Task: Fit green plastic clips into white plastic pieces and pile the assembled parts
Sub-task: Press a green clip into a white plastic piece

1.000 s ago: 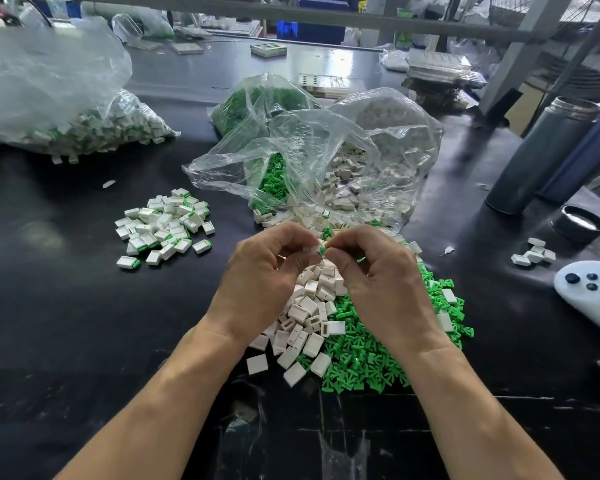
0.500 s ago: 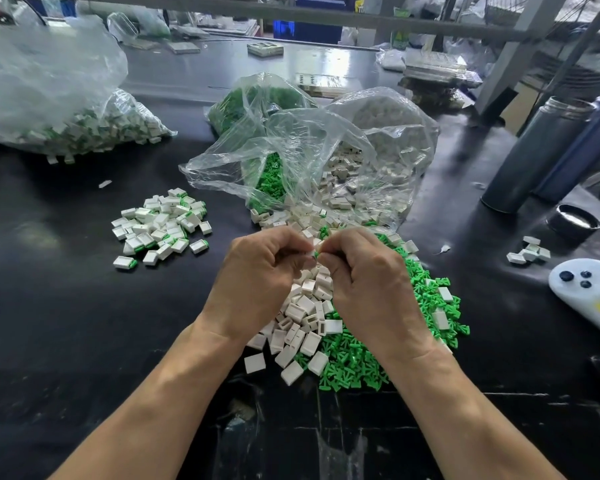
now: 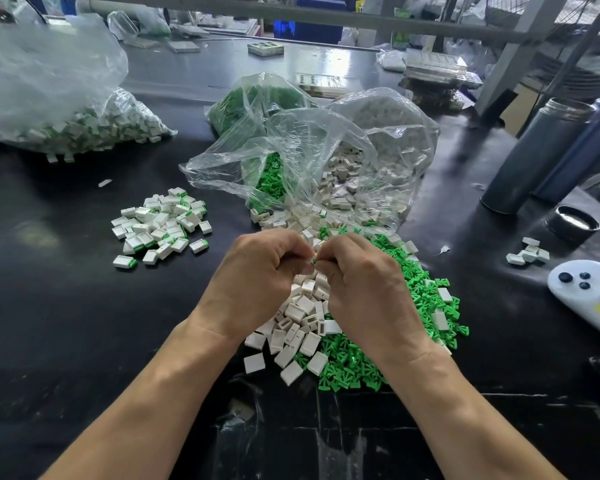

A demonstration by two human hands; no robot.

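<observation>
Now both hands sit tighter together than a second ago, fingers curled in more, knuckles nearly touching over the loose heap. Left hand (image 3: 257,275) is clenched around something hidden in its fingers; cannot tell which part. Right hand (image 3: 364,278) pinches a green clip (image 3: 314,261), only a sliver showing at the fingertips between the two hands. Camera view has shifted slightly; piles themselves look unmoved.

Black desk (image 3: 49,323) carries everything. Far left, a big clear bag of assembled parts (image 3: 80,129). Centre back, a clear bag of white pieces (image 3: 378,161) lies open toward the hands, with a bag of green clips (image 3: 253,102) behind and left of it; their plastic overlaps, so the contents partly blur. Right edge: two dark cylinders (image 3: 541,154) side by side, a round black lid (image 3: 574,223) just in front of them.

Under the hands, loose white pieces (image 3: 298,327) spill into loose green clips (image 3: 357,362) on the right; hands and wrists cover the middle of both. Left of the hands, well apart, the assembled pile (image 3: 160,223), white with green edges. Right, a white controller (image 3: 589,289) with dark buttons, and a small cluster of white pieces (image 3: 529,252) just beside it.
</observation>
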